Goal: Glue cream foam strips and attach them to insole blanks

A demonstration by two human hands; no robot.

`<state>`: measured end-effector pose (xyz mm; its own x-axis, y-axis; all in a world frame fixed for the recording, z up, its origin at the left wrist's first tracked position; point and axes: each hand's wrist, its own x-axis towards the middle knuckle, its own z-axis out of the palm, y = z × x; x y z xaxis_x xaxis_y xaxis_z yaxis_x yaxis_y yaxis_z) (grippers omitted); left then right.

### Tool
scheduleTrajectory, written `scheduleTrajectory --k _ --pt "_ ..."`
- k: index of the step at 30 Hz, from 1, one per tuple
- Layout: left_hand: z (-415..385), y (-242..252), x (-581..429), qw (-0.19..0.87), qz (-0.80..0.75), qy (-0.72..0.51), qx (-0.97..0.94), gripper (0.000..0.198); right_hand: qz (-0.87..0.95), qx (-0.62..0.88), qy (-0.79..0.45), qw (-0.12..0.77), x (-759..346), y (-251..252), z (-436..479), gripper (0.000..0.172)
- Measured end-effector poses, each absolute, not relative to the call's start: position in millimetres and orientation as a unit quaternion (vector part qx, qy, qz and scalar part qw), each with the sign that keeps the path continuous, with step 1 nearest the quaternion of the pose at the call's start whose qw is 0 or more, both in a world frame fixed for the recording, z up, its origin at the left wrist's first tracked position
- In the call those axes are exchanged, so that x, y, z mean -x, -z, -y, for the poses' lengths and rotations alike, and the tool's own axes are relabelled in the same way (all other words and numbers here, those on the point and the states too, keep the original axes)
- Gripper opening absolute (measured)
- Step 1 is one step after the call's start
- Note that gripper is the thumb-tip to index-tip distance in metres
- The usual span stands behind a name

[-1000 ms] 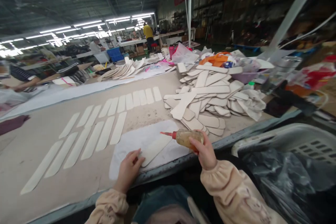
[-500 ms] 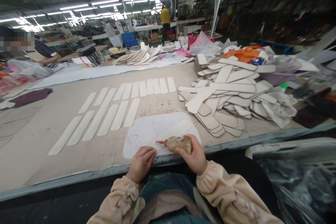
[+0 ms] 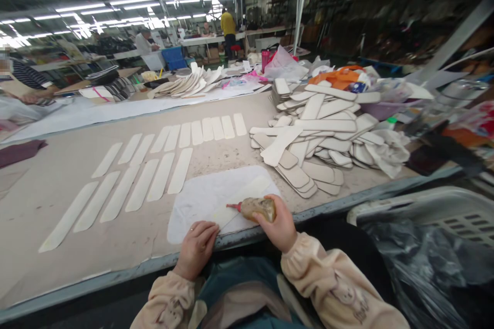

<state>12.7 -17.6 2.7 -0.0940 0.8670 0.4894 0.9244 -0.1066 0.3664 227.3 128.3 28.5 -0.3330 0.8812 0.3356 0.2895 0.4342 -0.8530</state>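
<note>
My right hand [image 3: 278, 224] grips a small glue bottle [image 3: 258, 207] with a red nozzle that points left onto a long cream strip [image 3: 243, 197]. The strip lies slantwise on a white sheet [image 3: 204, 195] at the table's near edge. My left hand [image 3: 198, 247], fingers curled, presses down on the strip's near end. Two rows of similar cream strips [image 3: 154, 177] lie side by side on the table to the left.
A big heap of cream strips [image 3: 312, 139] sits to the right on the beige table [image 3: 57, 185]. A grey basket with black plastic [image 3: 424, 236] stands at my right. Other people work at tables further back, and another fan of strips [image 3: 185, 85] lies there.
My right hand has brought the bottle down and nearer along the strip, from its far end to its near end. My left hand has stayed on the near end. The view has shifted.
</note>
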Motion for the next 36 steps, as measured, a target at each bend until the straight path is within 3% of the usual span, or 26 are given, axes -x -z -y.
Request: scheduleTrajectory --k 17,22,26,36 --pt "16.7 1.5 -7.7 0.057 0.668 0.312 0.674 0.013 0.671 0.52 -0.201 0.489 -266.5 -24.3 -191.5 0.048" --pt "19.7 -2.7 -12.2 0.034 0.681 0.315 0.66 0.014 0.674 0.455 -0.315 0.488 -255.7 -35.1 -161.9 0.049" --pt "20.7 -4.9 -14.8 0.022 0.692 0.32 0.647 0.014 0.705 0.393 -0.417 0.418 -238.9 -36.1 -130.2 0.047" --pt "19.1 -5.4 -15.2 0.029 0.68 0.325 0.657 0.014 0.737 0.367 -0.434 0.366 -218.9 -30.5 -114.1 0.045"
